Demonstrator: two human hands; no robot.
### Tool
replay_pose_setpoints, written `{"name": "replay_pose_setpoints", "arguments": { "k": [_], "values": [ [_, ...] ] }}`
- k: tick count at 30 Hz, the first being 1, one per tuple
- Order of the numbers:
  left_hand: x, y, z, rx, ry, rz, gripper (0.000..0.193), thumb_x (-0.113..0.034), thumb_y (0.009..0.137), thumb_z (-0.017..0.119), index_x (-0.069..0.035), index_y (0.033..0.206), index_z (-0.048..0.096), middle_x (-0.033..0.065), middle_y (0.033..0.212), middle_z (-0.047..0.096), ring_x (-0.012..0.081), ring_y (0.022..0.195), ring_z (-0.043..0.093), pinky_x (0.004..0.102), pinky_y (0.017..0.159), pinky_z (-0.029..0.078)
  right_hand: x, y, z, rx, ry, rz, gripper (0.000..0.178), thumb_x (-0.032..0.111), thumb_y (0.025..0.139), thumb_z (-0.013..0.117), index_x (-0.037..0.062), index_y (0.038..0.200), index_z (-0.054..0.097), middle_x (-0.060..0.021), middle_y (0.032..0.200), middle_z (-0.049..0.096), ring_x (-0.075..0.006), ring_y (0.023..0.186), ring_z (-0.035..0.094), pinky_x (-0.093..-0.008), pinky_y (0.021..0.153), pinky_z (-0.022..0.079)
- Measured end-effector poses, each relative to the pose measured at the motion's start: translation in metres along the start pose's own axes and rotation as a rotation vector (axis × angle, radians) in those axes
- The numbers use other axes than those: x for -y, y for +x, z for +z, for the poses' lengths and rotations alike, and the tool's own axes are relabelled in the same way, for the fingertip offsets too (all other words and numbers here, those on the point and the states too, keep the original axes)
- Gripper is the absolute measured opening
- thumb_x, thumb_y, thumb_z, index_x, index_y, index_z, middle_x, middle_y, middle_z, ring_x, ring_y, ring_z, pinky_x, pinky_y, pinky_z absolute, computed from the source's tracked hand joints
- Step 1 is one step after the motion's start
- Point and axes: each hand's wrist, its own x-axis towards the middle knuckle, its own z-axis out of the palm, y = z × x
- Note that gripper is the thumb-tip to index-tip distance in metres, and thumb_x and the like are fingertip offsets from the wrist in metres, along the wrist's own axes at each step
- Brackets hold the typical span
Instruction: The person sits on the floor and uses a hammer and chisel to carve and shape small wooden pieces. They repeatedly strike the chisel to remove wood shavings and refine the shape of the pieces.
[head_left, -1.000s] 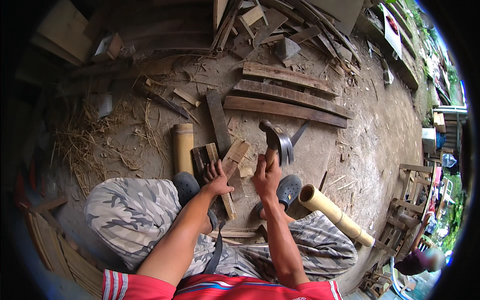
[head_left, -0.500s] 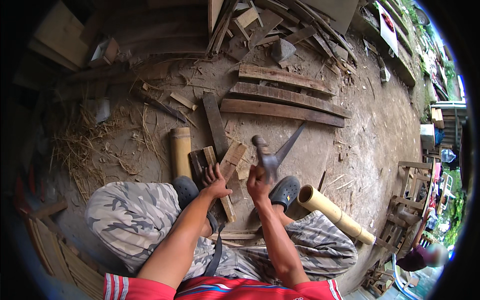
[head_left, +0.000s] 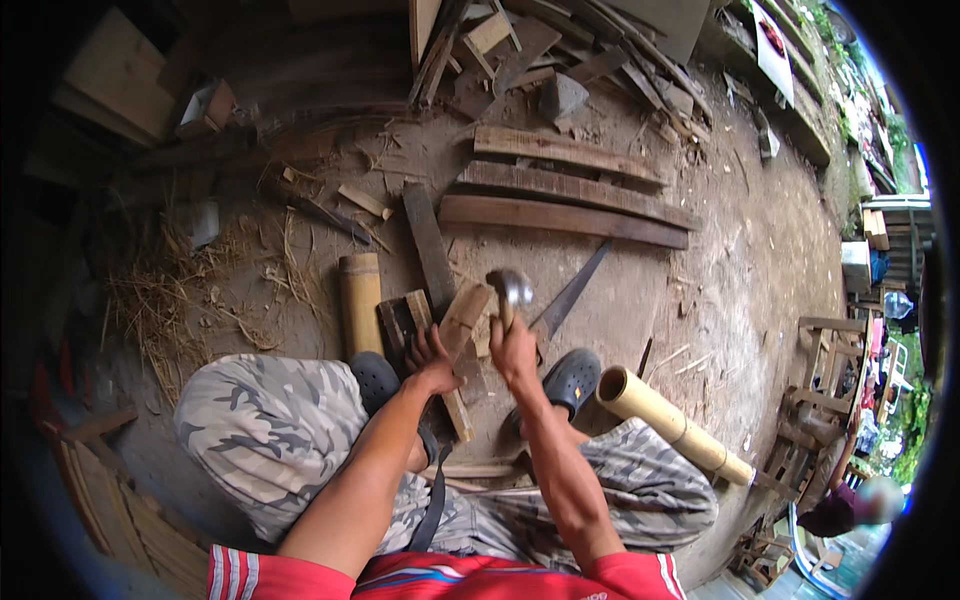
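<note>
My right hand [head_left: 514, 354] is closed round the handle of a hammer, whose metal head [head_left: 511, 287] is raised beside a short wooden block [head_left: 466, 312]. At the block's lower end, my left hand [head_left: 433, 366] grips it, fingers along its left side and thumb at its right. Beneath that hand lie a narrow light wood strip [head_left: 457, 412] and a darker wood piece [head_left: 396, 322]. A handsaw blade [head_left: 574, 293] rests on the ground just right of the hammer; its handle is partly hidden behind my right hand.
Bamboo lengths lie at left [head_left: 360, 300] and right [head_left: 675, 428] of my feet. Ahead are a dark plank [head_left: 428, 245], several long boards [head_left: 570, 222] and a scrap wood heap [head_left: 600, 70]. Straw [head_left: 180, 290] covers ground at left. Another person [head_left: 835, 510] is at far right.
The hammer head has swung left, from over the saw blade to close by the wooden block, and my right hand has shifted slightly left. My left hand stays on the block.
</note>
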Motion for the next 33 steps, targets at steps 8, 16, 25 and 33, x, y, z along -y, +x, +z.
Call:
{"name": "replay_pose_setpoints", "arguments": {
  "k": [8,16,25,33],
  "values": [
    [0.000,0.015,-0.001,-0.116,-0.037,0.044,0.137,-0.042,0.067,0.084,-0.003,0.148,-0.020,0.0306,0.153,-0.017,0.0494,0.142,-0.013,0.0652,0.111,0.003,-0.001,-0.022,-0.005,-0.353,0.210,-0.450,0.024,0.021,0.091,0.061,-0.0025,0.093,0.057,-0.0267,0.073,0.063,-0.0426,0.071,0.065,-0.0487,0.060,0.048],
    [0.009,0.014,0.002,-0.107,-0.053,0.050,0.139,-0.043,0.066,0.083,-0.002,0.145,-0.024,0.0323,0.151,-0.017,0.0499,0.141,-0.013,0.0643,0.110,0.003,0.030,-0.013,-0.031,-0.219,0.173,-0.022,0.029,0.027,0.093,0.061,-0.0022,0.096,0.060,-0.0241,0.067,0.063,-0.0402,0.063,0.065,-0.0442,0.055,0.047],
    [0.001,0.011,-0.001,-0.092,-0.013,0.050,0.135,-0.043,0.068,0.081,-0.003,0.147,-0.020,0.0317,0.152,-0.017,0.0493,0.142,-0.015,0.0628,0.111,0.001,0.028,0.001,-0.015,-0.134,0.120,0.073,0.033,0.031,0.093,0.059,-0.0010,0.095,0.061,-0.0297,0.078,0.062,-0.0498,0.078,0.061,-0.0490,0.066,0.048],
    [-0.008,0.009,0.005,-0.049,-0.011,0.042,0.137,-0.043,0.069,0.082,-0.003,0.146,-0.024,0.0308,0.152,-0.020,0.0493,0.141,-0.017,0.0630,0.111,0.000,-0.015,-0.005,0.007,0.060,0.001,0.110,0.038,0.033,0.091,0.060,-0.0040,0.096,0.060,-0.0326,0.085,0.063,-0.0507,0.087,0.061,-0.0540,0.074,0.048]
  ]
}}
